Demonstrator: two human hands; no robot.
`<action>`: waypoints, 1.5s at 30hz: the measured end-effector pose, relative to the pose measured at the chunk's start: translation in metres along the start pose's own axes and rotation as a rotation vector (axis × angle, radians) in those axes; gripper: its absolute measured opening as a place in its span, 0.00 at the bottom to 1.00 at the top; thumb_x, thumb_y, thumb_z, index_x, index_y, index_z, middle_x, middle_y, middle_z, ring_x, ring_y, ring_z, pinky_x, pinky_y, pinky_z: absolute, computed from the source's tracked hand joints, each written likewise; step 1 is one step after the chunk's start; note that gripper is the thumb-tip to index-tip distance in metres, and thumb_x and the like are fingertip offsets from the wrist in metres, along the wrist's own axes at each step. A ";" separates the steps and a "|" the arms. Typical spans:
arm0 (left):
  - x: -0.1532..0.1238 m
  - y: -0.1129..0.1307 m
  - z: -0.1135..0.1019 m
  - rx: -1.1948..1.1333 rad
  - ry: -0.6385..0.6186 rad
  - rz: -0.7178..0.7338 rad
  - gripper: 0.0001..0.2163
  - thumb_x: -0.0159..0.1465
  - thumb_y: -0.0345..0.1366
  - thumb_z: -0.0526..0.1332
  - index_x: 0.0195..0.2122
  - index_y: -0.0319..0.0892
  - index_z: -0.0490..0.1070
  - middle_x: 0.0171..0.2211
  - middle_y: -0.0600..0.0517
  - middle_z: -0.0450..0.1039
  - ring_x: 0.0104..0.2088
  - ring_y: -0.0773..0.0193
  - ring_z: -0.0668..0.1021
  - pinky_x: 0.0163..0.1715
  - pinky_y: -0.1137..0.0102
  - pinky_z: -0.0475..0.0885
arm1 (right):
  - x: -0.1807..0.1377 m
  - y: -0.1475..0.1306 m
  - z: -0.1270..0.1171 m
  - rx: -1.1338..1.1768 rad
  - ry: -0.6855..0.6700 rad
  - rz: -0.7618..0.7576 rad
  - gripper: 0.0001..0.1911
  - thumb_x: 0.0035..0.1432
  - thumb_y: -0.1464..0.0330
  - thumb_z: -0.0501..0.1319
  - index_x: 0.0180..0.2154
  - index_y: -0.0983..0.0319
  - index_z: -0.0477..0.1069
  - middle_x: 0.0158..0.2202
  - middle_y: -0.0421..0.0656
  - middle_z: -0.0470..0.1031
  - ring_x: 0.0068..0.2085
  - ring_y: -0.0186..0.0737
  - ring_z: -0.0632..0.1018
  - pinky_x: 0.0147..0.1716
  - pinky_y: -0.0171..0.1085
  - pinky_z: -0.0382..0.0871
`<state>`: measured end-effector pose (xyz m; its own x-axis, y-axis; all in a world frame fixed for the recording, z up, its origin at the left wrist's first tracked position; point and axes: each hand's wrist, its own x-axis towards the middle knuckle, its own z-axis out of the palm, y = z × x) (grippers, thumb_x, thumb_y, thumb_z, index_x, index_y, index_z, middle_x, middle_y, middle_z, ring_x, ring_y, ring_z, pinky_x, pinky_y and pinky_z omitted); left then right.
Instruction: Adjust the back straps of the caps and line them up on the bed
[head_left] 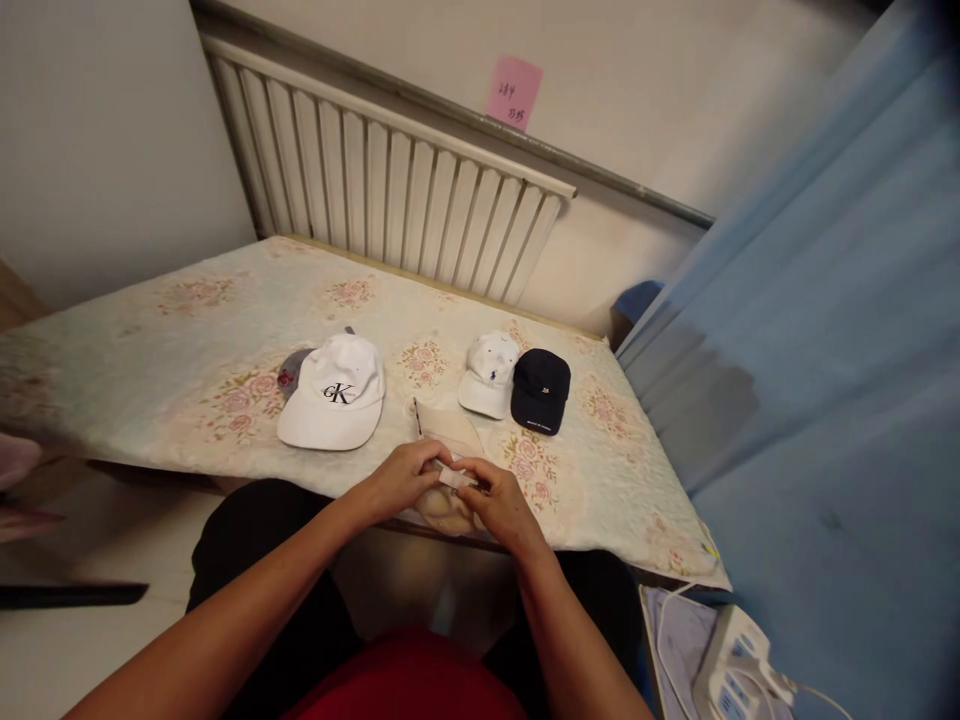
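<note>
Floral-covered bed [150, 360], white caps [334, 392], navy cap [541, 390], beige cap [448, 430]

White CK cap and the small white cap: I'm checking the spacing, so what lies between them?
Head view: only bare floral cloth lies between the white CK cap and the small white cap. The beige cap sits nearer, below that gap.

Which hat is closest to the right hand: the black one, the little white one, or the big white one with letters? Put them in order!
From the right hand, head view:
1. Small white cap, straight behind it; black cap, behind and slightly right. Too close to call.
2. Lettered white cap, far left.
</note>
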<state>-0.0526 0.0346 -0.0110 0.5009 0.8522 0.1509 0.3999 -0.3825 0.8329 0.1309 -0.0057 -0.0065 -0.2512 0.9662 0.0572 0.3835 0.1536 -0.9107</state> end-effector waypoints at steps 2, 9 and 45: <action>-0.001 0.005 0.001 -0.017 0.001 -0.031 0.11 0.51 0.28 0.53 0.34 0.40 0.70 0.24 0.56 0.66 0.26 0.66 0.67 0.26 0.73 0.60 | 0.000 -0.002 0.000 0.019 -0.015 -0.004 0.18 0.49 0.74 0.57 0.43 0.58 0.72 0.34 0.39 0.74 0.31 0.34 0.70 0.33 0.33 0.64; -0.004 0.005 0.012 -0.001 0.048 -0.012 0.09 0.54 0.33 0.56 0.36 0.40 0.70 0.26 0.55 0.66 0.27 0.66 0.67 0.28 0.73 0.61 | -0.002 -0.004 -0.002 0.053 -0.009 0.005 0.08 0.51 0.69 0.58 0.35 0.60 0.73 0.29 0.37 0.72 0.30 0.34 0.70 0.32 0.32 0.62; 0.007 0.011 -0.003 -0.009 -0.174 -0.062 0.09 0.52 0.29 0.50 0.28 0.40 0.69 0.26 0.55 0.67 0.30 0.65 0.69 0.29 0.73 0.62 | -0.007 0.004 -0.004 0.140 -0.050 0.054 0.05 0.52 0.67 0.59 0.31 0.61 0.71 0.25 0.36 0.68 0.27 0.32 0.68 0.29 0.32 0.61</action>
<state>-0.0472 0.0371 0.0007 0.6015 0.7988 0.0054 0.4272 -0.3274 0.8428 0.1381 -0.0114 -0.0086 -0.2786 0.9604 -0.0102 0.2709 0.0683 -0.9602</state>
